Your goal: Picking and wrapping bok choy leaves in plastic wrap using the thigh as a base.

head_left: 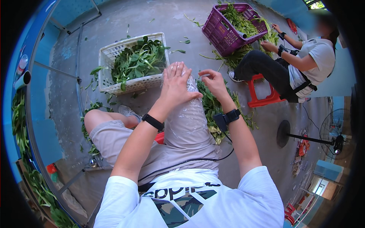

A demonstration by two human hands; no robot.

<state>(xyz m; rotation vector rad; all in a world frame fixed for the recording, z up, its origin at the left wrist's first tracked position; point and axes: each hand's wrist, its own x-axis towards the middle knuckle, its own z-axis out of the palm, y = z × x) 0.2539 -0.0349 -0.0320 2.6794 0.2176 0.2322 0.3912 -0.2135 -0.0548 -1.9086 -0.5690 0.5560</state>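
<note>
Left hand (175, 87) splays on plastic film (184, 121), right hand (215, 84) curls, grip unclear; leaves (135, 60) heap the white crate (144, 83), greens (210, 102) right of it seemingly remain.

At six o'clock we wore a white shirt (247, 201) with black lettering and a camouflage motif (178, 212) in dark green, olive and teal, with greyish-beige shorts (190, 138). Our wristbands (153, 122) were black, as was the cable (182, 163). Between ten and eleven we saw an off-white crate (131, 84), deep-green leaves (137, 59) with paler stems and, farther out, a blue wall (72, 11). At one we had a purple crate (218, 38); at two, a co-worker's pale grey shirt (315, 57) and black trousers (266, 70); between two and three, a red stool (253, 93). We saw a grey floor (167, 22) at twelve.
</note>
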